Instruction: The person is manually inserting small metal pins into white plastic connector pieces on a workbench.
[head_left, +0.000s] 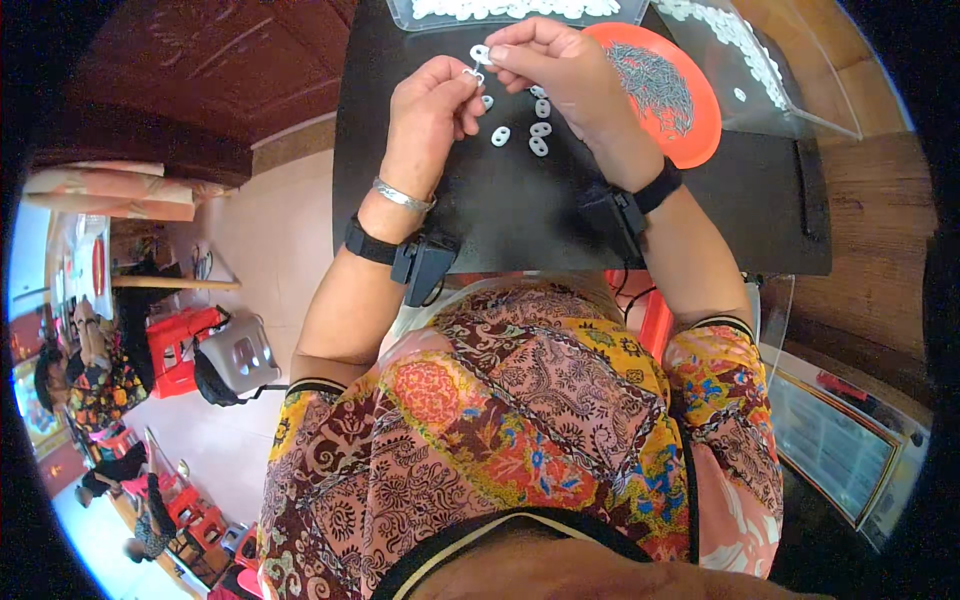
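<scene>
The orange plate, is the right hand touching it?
Cannot tell. In the head view the right hand overlaps the orange plate's left edge while holding a small white ring, but it may be hovering above it.

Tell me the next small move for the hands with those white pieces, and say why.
Probably press the two pieces together. The right hand pinches a white oval piece just above the small piece in the left hand, almost touching. More loose white pieces wait on the black table.
</scene>
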